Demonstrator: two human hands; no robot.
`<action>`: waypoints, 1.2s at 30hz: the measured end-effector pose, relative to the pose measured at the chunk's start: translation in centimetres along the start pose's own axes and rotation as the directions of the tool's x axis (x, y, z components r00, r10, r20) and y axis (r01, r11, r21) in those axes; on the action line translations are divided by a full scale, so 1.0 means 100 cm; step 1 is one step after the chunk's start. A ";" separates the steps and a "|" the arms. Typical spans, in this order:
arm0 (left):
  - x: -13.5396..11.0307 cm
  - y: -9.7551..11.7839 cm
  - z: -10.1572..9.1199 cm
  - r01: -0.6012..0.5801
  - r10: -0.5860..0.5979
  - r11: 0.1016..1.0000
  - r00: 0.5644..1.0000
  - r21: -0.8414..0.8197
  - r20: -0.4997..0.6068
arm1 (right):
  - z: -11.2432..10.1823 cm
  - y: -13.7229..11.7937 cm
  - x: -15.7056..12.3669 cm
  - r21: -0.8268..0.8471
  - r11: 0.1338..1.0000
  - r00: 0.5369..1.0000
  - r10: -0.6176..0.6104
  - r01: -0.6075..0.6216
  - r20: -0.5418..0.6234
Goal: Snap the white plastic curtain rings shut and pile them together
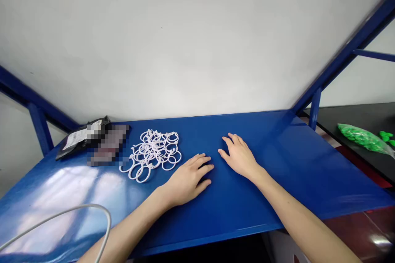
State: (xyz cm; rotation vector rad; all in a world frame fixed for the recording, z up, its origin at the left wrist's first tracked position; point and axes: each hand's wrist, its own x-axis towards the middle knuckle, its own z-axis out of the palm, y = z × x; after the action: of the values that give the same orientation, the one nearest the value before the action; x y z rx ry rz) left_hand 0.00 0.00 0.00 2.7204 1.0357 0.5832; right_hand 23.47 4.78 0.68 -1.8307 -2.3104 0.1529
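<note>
My left hand point(189, 177) lies flat, palm down, on the blue table point(277, 164), fingers stretched out and holding nothing. Just left of it sits a pile of several white plastic rings point(153, 153), a short gap from my fingertips. My right hand point(239, 155) also rests flat on the table, fingers spread, a little farther back and to the right, with nothing in it. The two hands lie close together near the table's middle.
A black packet with a white label point(83, 136) lies at the back left, beside a blurred patch. A grey cable point(61, 218) curves over the near left corner. A bag of green pieces point(361, 136) lies on a dark surface to the right. Blue frame posts stand at the sides.
</note>
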 end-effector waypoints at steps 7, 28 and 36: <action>-0.002 0.000 -0.009 0.031 -0.023 0.998 0.991 -0.059 0.134 | -0.001 0.001 0.000 -0.040 0.999 0.997 0.014 -0.011 0.081; -0.003 -0.001 -0.006 0.028 -0.021 0.997 0.993 -0.066 0.114 | -0.004 0.001 -0.001 -0.027 1.000 0.995 -0.012 0.015 0.099; -0.003 0.000 -0.008 0.028 -0.022 0.999 0.989 -0.045 0.146 | -0.003 0.001 -0.001 -0.031 0.999 0.995 -0.012 0.015 0.099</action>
State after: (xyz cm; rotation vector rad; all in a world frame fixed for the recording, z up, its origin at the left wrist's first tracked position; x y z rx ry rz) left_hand -0.54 -0.15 0.67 2.6592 1.0052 0.3932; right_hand 23.71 4.67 0.97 -1.8621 -2.4043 0.2114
